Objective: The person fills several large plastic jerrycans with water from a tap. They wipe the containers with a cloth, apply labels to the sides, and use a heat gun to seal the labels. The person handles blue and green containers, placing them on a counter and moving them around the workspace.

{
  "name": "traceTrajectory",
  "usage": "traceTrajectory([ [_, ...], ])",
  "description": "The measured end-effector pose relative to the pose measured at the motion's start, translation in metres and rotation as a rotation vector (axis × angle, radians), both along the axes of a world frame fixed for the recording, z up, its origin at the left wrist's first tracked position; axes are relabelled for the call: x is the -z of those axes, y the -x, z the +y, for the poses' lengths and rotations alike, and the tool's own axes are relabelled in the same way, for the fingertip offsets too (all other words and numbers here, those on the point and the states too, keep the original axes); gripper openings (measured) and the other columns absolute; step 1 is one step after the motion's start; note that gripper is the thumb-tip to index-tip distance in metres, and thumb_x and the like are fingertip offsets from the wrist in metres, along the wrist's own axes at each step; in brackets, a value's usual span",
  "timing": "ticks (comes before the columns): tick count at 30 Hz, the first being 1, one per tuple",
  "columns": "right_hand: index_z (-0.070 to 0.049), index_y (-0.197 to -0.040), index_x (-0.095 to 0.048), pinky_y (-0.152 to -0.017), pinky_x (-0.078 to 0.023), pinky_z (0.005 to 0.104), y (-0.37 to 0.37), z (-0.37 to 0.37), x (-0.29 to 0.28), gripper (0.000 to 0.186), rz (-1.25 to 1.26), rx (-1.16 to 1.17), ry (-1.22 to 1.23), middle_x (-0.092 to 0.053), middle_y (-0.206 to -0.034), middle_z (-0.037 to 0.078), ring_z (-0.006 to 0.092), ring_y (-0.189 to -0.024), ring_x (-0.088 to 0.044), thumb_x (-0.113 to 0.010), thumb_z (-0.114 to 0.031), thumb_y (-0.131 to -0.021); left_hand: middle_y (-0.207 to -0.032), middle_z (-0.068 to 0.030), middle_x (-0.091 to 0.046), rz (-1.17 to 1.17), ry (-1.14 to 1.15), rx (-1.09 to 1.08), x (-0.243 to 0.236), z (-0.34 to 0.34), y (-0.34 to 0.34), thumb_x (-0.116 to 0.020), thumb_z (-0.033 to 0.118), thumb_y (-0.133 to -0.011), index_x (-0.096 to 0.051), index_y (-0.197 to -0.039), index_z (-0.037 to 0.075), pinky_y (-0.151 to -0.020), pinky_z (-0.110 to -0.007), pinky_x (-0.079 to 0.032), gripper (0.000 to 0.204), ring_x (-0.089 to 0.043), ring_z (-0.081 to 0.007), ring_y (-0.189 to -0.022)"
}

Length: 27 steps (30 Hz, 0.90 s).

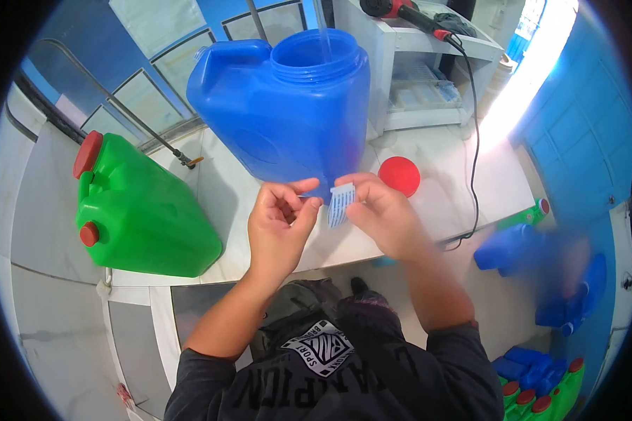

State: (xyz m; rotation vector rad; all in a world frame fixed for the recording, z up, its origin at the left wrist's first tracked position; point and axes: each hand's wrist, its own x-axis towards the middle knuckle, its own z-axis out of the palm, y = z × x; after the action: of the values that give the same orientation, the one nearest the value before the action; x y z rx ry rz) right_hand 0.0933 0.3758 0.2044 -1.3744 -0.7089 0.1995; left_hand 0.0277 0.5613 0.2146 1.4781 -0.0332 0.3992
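Note:
Between the thumb and fingers of my right hand [383,210] is a small flat printed plastic sleeve [341,205], pale blue and white. My left hand [281,221] is just left of it, some fingers curled, thumb and forefinger apart, with nothing visible in them. Behind both hands stands a big blue jerrycan [288,119] with its wide mouth uncovered. A clear tube [324,31] runs down into that mouth. On the white counter, past my right hand, lies a round red lid [399,176].
At left stands a green jerrycan [147,210] with red caps. A valve with a yellow handle [189,161] is behind it. A red-and-black heat gun [407,12] rests on a white shelf [428,119]; its black cord [476,140] crosses the counter. Blue jerrycans [502,249] lie on the floor at right.

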Motion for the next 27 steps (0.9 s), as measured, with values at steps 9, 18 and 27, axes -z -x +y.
traceTrajectory([
  [9,-0.001,-0.101,-0.062,-0.088,-0.050,0.0294,-0.029,0.002,-0.003,0.016,0.123,-0.222,0.052,-0.051,-0.131,0.013,0.0124,-0.105,-0.057,-0.064,-0.016,-0.099,-0.111,-0.0115,-0.067,0.112,0.055,0.062,-0.008,0.003,-0.001,-0.064,-0.004,-0.094,-0.048,-0.106,0.005,-0.083,-0.029,-0.053,0.023,-0.063,-0.0116,-0.094],
  [18,-0.004,-0.096,-0.062,-0.082,-0.050,0.0302,-0.041,0.011,-0.021,0.028,-0.088,-0.089,0.169,-0.057,-0.121,0.009,0.0155,-0.095,-0.059,-0.081,-0.022,-0.085,-0.108,-0.0085,-0.070,0.297,0.143,-0.115,-0.006,0.005,-0.009,-0.057,0.006,-0.099,-0.064,-0.110,-0.002,-0.079,-0.031,-0.059,0.015,-0.067,-0.0147,-0.096],
  [27,-0.002,-0.116,-0.068,-0.092,-0.050,0.0454,-0.317,-0.054,-0.162,0.065,-0.777,0.997,1.171,-0.068,-0.113,0.028,0.0385,-0.106,-0.066,-0.064,-0.060,-0.088,-0.110,-0.0091,-0.067,0.001,-0.505,-0.748,-0.079,0.086,0.065,-0.067,0.002,-0.088,-0.065,-0.110,-0.003,-0.081,-0.028,-0.056,0.023,-0.066,-0.0144,-0.096],
])
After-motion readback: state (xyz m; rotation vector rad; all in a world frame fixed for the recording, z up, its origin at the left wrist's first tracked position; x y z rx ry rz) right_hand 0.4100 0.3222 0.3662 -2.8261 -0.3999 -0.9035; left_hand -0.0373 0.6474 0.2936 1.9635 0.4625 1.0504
